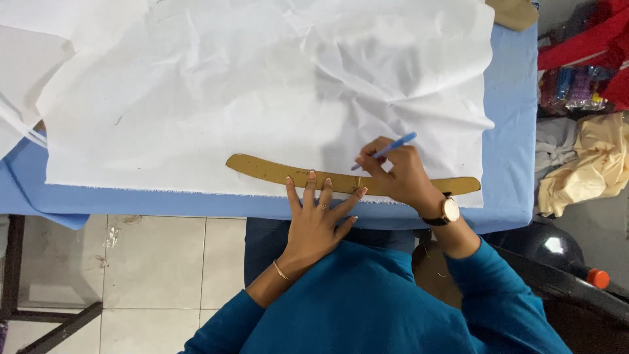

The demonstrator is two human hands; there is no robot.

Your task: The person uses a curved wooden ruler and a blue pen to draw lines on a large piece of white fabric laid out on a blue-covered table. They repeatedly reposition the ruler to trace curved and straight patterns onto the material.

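A wrinkled white cloth [262, 85] lies spread on a table covered in blue fabric [511, 131]. Along the cloth's near edge rests a long, curved, tan ruler [262, 169]. My left hand [318, 219] presses flat on the ruler's middle with fingers spread; it wears a ring and a thin bangle. My right hand [396, 174], with a wristwatch, grips a light blue pen [392, 147] whose tip touches the cloth just above the ruler's upper edge.
A heap of cream and red cloth [583, 164] lies right of the table. A dark chair part with an orange cap [597, 278] sits at lower right. Tiled floor and a dark table frame [46, 328] show at lower left.
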